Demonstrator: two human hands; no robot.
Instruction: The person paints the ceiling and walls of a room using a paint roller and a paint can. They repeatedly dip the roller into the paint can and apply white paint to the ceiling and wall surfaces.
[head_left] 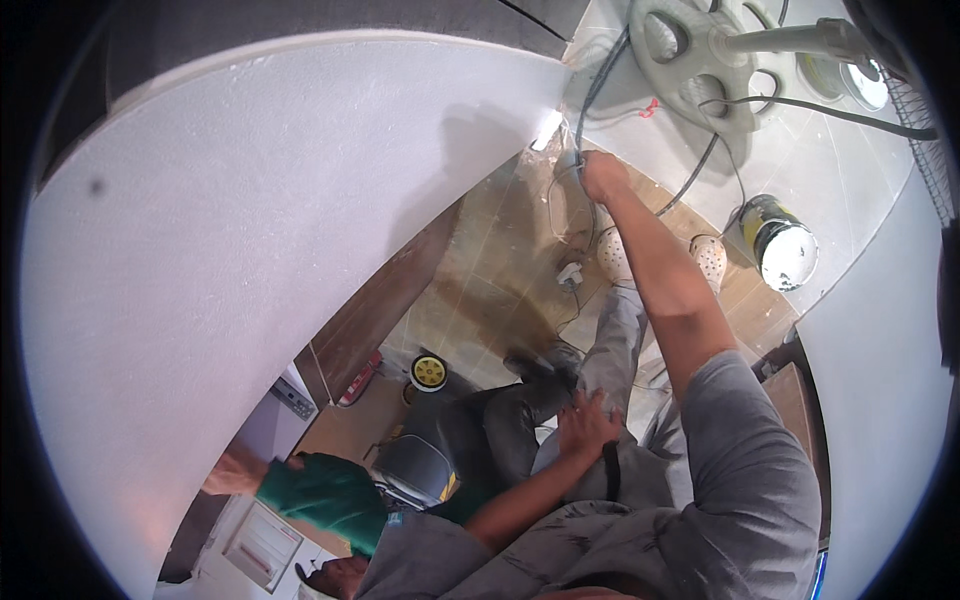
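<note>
Stretched forward to the wall corner, my right hand [603, 178] has its fingers curled closed around a dark cable [590, 98]. The cable comes down from the grey-white pedestal base and meets my fingertips; the fingers partly hide the grip. My left hand [588, 422] lies with spread fingers on my grey trouser leg [610, 360] near the knee, holding nothing. A white plug or socket piece [570, 274] with a thin cord rests on the wood-look floor, between my right hand and the left one.
A pale wall [300, 200] curves along the left. The round pedestal base [700, 65] with holes stands ahead, a paint-smeared bucket [788, 250] to its right. My pale clogs [613, 255] are near loose cables. Another person in a green sleeve [325, 497] is at lower left, by a yellow-hubbed wheel [429, 372].
</note>
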